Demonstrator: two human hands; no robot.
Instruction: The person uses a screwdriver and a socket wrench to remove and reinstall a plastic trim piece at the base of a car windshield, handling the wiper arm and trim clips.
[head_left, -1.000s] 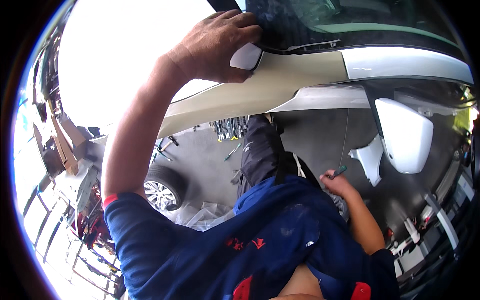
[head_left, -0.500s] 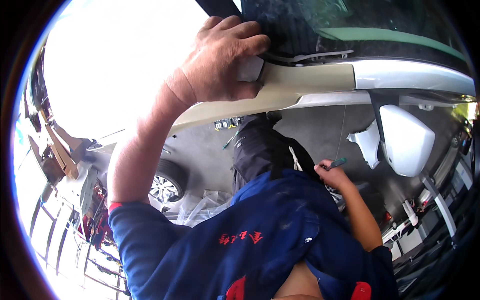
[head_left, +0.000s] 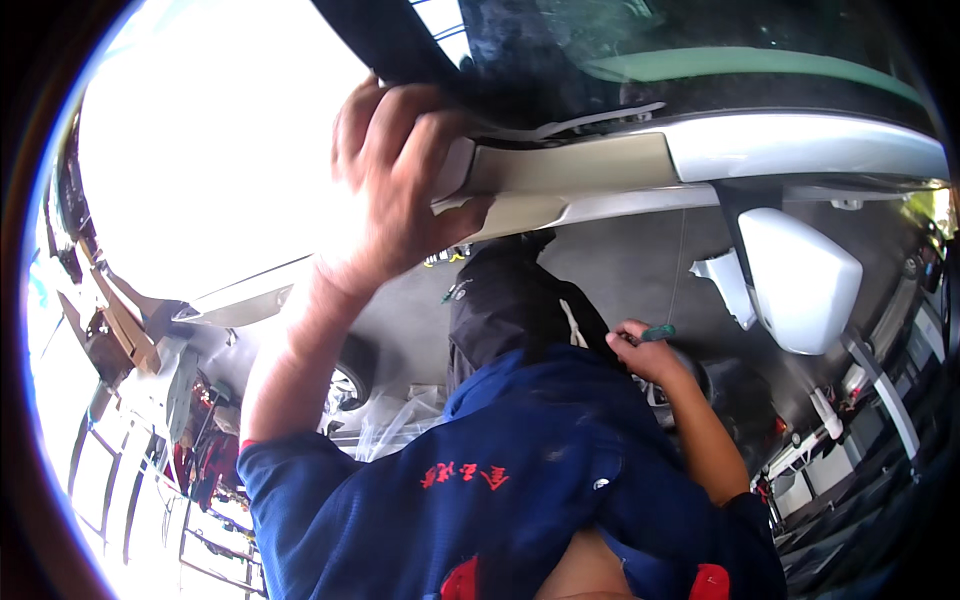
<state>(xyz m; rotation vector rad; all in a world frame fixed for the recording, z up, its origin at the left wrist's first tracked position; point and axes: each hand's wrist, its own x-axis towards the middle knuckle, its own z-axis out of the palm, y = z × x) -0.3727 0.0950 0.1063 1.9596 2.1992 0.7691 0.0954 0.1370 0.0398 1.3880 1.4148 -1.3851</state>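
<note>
My left hand (head_left: 392,195), slightly blurred, is bent over the rear corner of a car hood (head_left: 457,166), fingers above and thumb below. Beside it runs a beige fender strip (head_left: 580,165), which meets silver bodywork (head_left: 780,145) near the windshield's base. Glare washes out most of the hood. Low by my side, my right hand (head_left: 643,356) is closed round a short tool with a green handle (head_left: 660,332); its other end is hidden, so I cannot tell its exact kind.
A white side mirror (head_left: 800,280) juts out on the right, with a white panel piece (head_left: 727,285) beyond it. Below the car's edge are a wheel (head_left: 345,388) and clear plastic sheeting (head_left: 395,425), beside my leg. Cardboard (head_left: 125,310) stands at the left.
The view has shifted, so the fender and mirror sit further left. My left hand has moved left and lower in the picture, its fingers straighter. My right hand keeps its tool.
</note>
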